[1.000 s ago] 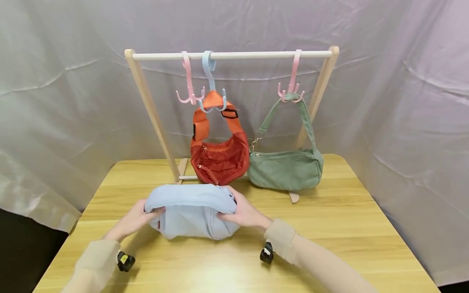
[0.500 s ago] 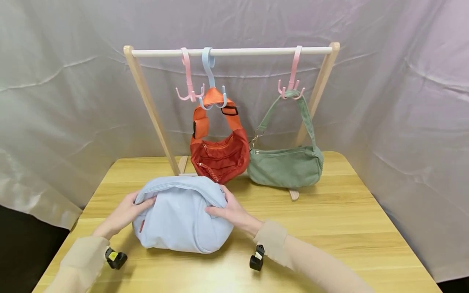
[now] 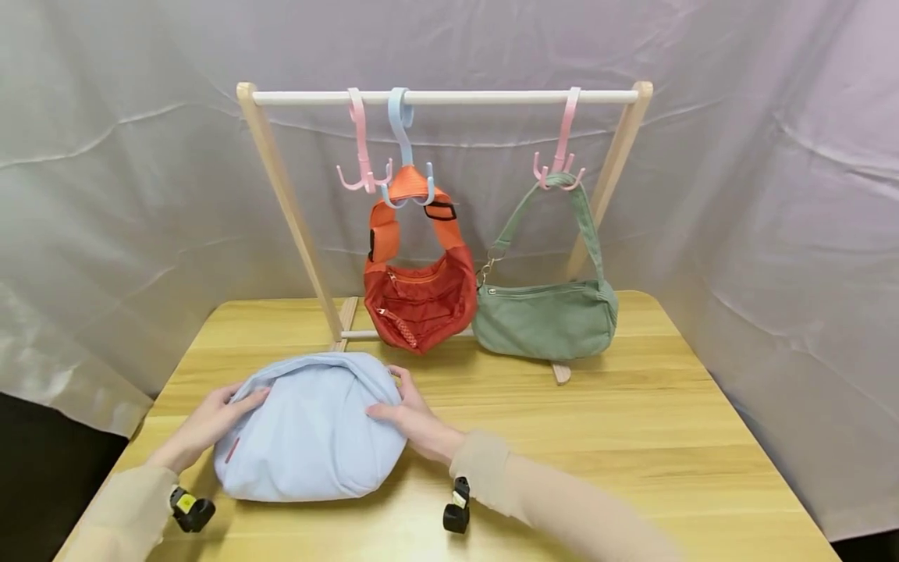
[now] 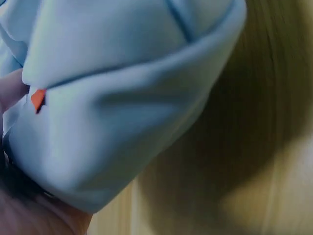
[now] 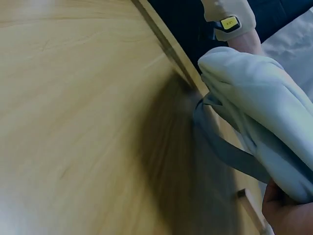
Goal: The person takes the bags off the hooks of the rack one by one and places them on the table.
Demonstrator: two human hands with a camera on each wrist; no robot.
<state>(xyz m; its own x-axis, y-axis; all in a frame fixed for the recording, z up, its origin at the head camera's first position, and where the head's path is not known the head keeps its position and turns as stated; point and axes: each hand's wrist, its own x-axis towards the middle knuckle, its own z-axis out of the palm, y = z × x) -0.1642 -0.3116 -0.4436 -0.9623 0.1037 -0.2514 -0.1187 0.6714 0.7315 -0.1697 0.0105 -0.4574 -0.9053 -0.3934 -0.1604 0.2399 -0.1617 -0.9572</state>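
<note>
A light blue fabric bag point(image 3: 309, 437) with a small red side tag is held between both hands at the front left of the table. My left hand point(image 3: 211, 425) grips its left end, thumb on the near face. At the other end my right hand point(image 3: 414, 417) pinches the bag, its thumb in front and the fingers mostly hidden behind. In the right wrist view a grey-blue strap point(image 5: 230, 154) hangs under the bag, above the table's shadow. The left wrist view is filled by the bag's side point(image 4: 117, 127), with wood below it.
Behind stands a rack with a white bar point(image 3: 477, 97) and wooden legs. A red-orange bag point(image 3: 421, 304) hangs from a blue hook point(image 3: 400, 133), a green bag point(image 3: 548, 320) from a pink hook point(image 3: 564, 140). Another pink hook point(image 3: 361, 144) carries nothing. Grey curtains point(image 3: 105, 195) surround the wooden table point(image 3: 597, 437).
Both hands have carried the blue bag left and nearer to the person. Its front face has turned up into view. The hanging bags stay in place.
</note>
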